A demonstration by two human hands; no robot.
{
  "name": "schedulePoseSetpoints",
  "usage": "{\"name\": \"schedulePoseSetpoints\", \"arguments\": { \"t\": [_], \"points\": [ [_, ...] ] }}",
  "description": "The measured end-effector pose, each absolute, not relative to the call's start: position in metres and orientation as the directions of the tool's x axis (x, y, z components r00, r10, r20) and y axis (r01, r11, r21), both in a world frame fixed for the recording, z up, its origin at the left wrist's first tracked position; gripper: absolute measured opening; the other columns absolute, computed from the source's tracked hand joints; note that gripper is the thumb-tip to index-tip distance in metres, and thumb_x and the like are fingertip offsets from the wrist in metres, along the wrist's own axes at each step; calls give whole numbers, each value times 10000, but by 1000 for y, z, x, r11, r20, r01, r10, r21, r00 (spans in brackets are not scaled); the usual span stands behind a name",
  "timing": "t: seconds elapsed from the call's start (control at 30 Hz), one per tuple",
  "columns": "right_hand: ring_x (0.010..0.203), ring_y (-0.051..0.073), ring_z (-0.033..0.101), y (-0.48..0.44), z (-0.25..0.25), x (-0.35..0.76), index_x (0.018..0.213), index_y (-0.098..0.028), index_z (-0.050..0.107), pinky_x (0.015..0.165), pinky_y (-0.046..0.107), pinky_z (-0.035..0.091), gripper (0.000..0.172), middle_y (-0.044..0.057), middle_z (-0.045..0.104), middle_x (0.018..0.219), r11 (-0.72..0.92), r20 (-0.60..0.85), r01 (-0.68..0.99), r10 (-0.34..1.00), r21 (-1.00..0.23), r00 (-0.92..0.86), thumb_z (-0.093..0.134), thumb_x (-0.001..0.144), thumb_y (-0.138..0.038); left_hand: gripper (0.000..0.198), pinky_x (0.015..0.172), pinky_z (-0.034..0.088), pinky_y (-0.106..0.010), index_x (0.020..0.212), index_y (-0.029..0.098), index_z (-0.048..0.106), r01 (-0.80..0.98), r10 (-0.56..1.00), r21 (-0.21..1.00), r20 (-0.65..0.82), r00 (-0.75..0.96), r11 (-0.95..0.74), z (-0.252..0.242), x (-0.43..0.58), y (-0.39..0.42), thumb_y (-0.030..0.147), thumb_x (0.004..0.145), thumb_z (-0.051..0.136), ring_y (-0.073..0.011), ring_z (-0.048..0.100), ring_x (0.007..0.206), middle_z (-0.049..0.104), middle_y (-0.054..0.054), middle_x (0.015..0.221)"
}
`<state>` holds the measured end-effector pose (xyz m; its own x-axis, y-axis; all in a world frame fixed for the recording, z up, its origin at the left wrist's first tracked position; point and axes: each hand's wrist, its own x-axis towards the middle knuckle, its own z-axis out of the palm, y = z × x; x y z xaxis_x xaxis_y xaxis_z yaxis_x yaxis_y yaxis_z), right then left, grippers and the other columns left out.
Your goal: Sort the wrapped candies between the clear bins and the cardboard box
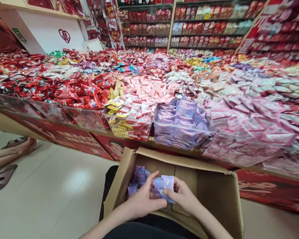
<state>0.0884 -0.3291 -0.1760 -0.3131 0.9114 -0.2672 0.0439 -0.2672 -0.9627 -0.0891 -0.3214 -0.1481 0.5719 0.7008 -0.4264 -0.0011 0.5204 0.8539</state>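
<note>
Over an open cardboard box (214, 196), both my hands hold small purple packets (164, 185) between them. My left hand (147, 197) has its fingers and thumb curved around the packets' left side. My right hand (181, 196) pinches them from the right, its thumb on the front. More purple packets (140, 174) lie in the left part of the box. Just beyond the box, a clear bin (184, 127) is filled with purple packets standing in rows.
Clear bins of red packets (82, 93), yellow-and-white packets (129, 116) and pink packets (249, 122) flank the purple one. Stocked shelves (147, 30) stand behind. At the left, a person's feet (27, 146) show beside a sandal (4, 177).
</note>
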Motion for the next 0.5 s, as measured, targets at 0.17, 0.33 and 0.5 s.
{"name": "schedulePoseSetpoints", "arguments": {
  "t": [0.17,0.33,0.5],
  "points": [
    [790,156,560,-332,-123,87,945,-196,534,721,280,435,263,26,620,847,-229,-202,-87,948,-969,-247,566,738,-354,532,543,469,-237,1124,192,455,-82,775,881,-361,519,465,-123,-70,-305,399,670,639,-124,578,667,599,-56,907],
    [741,146,570,-314,-89,109,870,-192,604,699,280,442,226,35,645,843,-162,-170,-247,985,-955,9,576,738,-373,286,693,478,-273,824,152,534,-266,878,871,-302,372,412,-83,-66,-284,349,660,661,-169,608,801,656,-57,870],
    [765,149,582,-296,-74,109,861,-187,622,704,280,454,233,43,661,827,-64,-152,-438,974,-897,168,647,682,-335,315,706,478,-321,729,182,370,-376,888,826,-290,357,421,-69,-56,-277,240,647,669,-153,627,711,657,-21,809]
  ]
}}
